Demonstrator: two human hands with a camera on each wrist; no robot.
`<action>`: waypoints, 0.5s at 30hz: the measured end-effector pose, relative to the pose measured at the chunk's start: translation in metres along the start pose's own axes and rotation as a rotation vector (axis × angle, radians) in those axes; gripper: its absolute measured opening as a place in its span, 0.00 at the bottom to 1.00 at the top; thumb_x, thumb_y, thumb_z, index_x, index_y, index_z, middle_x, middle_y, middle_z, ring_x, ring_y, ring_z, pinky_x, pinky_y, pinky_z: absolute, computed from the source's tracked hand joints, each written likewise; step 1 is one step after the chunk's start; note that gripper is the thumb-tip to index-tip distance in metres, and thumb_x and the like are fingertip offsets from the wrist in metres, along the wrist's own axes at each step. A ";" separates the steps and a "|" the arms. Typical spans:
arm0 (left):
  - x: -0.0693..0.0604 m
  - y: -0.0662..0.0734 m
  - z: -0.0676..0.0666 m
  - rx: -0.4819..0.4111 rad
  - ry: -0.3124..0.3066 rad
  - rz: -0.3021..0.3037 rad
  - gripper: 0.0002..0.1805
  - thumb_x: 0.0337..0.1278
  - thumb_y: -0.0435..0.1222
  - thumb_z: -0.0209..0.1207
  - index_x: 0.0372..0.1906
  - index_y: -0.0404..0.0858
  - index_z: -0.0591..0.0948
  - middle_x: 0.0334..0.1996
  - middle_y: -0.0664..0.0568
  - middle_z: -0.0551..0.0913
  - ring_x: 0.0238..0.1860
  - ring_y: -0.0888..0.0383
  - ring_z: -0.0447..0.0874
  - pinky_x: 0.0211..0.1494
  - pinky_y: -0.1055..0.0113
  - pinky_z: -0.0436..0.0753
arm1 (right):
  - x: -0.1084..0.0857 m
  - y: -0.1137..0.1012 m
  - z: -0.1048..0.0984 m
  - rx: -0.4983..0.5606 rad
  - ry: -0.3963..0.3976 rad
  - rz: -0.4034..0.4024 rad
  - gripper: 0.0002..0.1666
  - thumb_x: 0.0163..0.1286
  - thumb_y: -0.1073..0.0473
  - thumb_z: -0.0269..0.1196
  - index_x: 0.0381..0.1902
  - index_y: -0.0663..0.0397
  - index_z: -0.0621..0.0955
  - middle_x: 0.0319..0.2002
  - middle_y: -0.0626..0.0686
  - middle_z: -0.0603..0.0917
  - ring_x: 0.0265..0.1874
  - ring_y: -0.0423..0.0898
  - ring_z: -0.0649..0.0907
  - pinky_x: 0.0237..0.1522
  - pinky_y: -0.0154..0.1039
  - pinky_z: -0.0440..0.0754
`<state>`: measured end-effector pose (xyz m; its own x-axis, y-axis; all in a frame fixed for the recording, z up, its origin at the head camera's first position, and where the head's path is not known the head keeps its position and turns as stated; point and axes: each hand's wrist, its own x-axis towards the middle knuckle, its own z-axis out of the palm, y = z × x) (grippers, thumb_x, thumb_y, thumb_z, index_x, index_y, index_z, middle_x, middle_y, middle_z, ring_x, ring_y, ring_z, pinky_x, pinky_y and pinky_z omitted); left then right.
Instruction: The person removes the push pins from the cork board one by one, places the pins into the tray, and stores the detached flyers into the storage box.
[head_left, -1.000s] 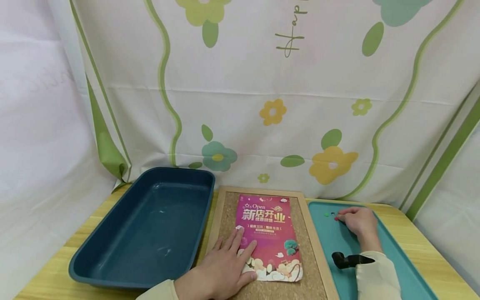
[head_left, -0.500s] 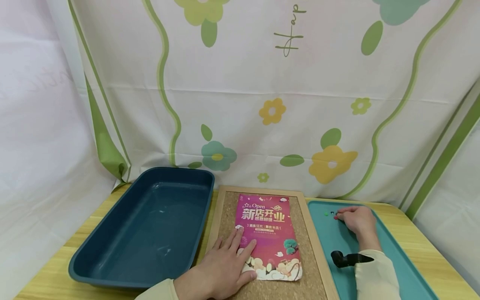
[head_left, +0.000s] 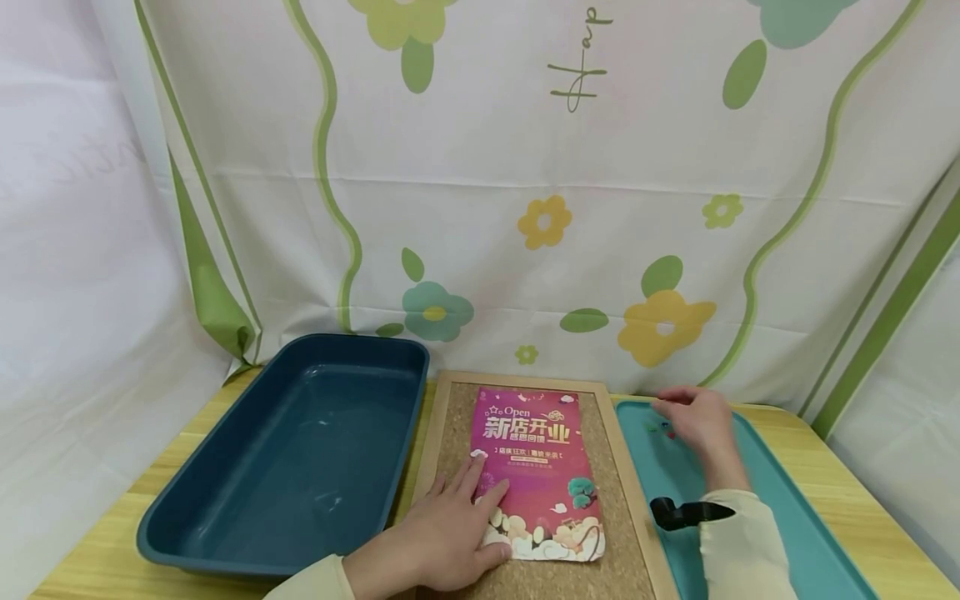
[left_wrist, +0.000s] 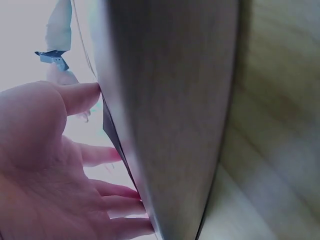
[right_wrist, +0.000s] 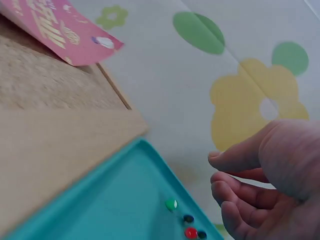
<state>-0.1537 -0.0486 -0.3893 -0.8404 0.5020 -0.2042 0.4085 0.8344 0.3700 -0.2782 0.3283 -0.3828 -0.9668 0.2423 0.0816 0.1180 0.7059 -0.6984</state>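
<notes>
A pink-purple printed poster lies on the wood-framed corkboard. My left hand rests on its lower left part with the fingers spread straight. Over the far end of the teal tray, my right hand hovers with fingers curled and thumb near the index finger. Whether anything sits between those fingertips is hidden. Below it in the tray, the right wrist view shows a small glossy green piece, a red one and two dark ones.
A deep dark-blue basin stands left of the corkboard on the wooden table. Behind everything hangs a flowered white cloth. A black strap device is on my right wrist. The poster's far corner curls up.
My right hand has lifted off the small pieces in the tray and moved a little left and away from me. The left hand stays on the poster.
</notes>
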 end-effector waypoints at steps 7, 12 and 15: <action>0.000 0.000 0.000 -0.144 0.054 -0.042 0.48 0.62 0.57 0.68 0.82 0.45 0.66 0.85 0.41 0.57 0.83 0.39 0.60 0.78 0.31 0.68 | -0.002 -0.026 0.017 0.032 -0.078 -0.095 0.21 0.75 0.56 0.67 0.57 0.67 0.85 0.51 0.67 0.89 0.48 0.59 0.88 0.43 0.41 0.84; 0.001 0.000 -0.004 -0.316 0.086 -0.057 0.50 0.59 0.53 0.72 0.82 0.40 0.64 0.84 0.37 0.57 0.81 0.35 0.64 0.72 0.29 0.74 | -0.008 -0.041 0.029 0.229 -0.230 -0.088 0.24 0.77 0.60 0.65 0.64 0.72 0.80 0.57 0.70 0.86 0.49 0.56 0.90 0.55 0.52 0.89; 0.001 0.001 -0.006 -0.411 0.114 -0.081 0.53 0.56 0.50 0.74 0.82 0.39 0.61 0.84 0.35 0.56 0.80 0.33 0.64 0.68 0.27 0.77 | -0.012 -0.046 0.038 0.295 -0.328 -0.088 0.26 0.78 0.61 0.64 0.67 0.73 0.77 0.61 0.71 0.83 0.50 0.52 0.90 0.57 0.51 0.89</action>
<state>-0.1561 -0.0487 -0.3837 -0.9073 0.3910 -0.1549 0.1830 0.6986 0.6917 -0.2810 0.2682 -0.3785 -0.9966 -0.0674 -0.0472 0.0088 0.4829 -0.8757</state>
